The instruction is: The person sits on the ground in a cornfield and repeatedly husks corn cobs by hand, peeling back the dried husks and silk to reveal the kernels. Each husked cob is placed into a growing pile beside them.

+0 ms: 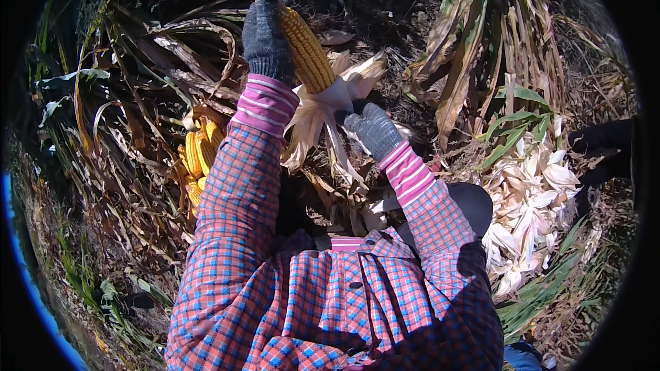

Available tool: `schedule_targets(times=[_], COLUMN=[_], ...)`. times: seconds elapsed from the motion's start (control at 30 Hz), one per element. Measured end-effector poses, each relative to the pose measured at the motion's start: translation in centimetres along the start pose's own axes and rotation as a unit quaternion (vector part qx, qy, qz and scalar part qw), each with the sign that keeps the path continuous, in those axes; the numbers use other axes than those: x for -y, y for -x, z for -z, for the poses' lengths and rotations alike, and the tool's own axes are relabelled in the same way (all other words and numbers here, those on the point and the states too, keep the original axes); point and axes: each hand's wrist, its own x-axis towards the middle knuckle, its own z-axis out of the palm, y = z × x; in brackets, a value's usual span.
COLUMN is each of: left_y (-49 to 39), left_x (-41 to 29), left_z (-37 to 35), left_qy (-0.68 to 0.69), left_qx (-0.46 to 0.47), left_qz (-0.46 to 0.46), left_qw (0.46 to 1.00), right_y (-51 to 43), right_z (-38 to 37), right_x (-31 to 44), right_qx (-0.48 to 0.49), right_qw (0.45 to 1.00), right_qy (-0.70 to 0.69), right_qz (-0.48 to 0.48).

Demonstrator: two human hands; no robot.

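Note:
My left hand [267, 38], in a dark grey knit glove, grips the upper end of a yellow corn cob [309, 54]. The cob slants down to the right with its kernels bare. Pale dry husk [330, 100] is peeled back around its lower end and hangs in strips. At that base, my right hand [374, 129], gloved alike, has its fingers closed against the husk and stalk end. Exactly what its fingertips pinch is partly hidden. Several husked yellow cobs [198, 149] lie in a pile beside my left forearm.
Dry corn stalks and leaves [170, 56] cover the ground at left. More standing or leaning stalks [521, 36] are at the upper right. A heap of pale husks [526, 211] lies right of my right arm, with green leaves [546, 288] below it. Dark shapes show at the right edge.

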Motion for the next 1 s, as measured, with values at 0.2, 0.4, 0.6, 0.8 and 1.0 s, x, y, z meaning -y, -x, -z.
schedule_targets(times=[0.2,0.4,0.6,0.8,1.0], left_y=[3.0,4.9,3.4,2.6,8.0], left_x=[-1.1,-0.7,0.9,0.8,0.2], left_z=[-1.6,-3.7,-3.2,-2.2,-6.1], left_qy=[0.142,0.118,0.099,0.014,0.040], left_qx=[0.033,0.106,0.058,0.111,0.260], left_qz=[0.261,0.308,0.251,0.147,0.103], left_qw=[0.954,0.938,0.961,0.983,0.959], right_y=[0.0,2.6,6.5,5.2,-0.5], right_z=[0.3,0.8,3.0,6.6,2.3], right_x=[0.9,2.1,0.8,2.5,1.7], right_qx=[-0.017,0.044,-0.067,-0.238,-0.071], right_qw=[0.952,0.981,0.973,0.938,0.974], right_qy=[-0.100,-0.165,0.182,0.113,-0.149], right_qz=[0.287,0.095,0.124,0.223,0.153])
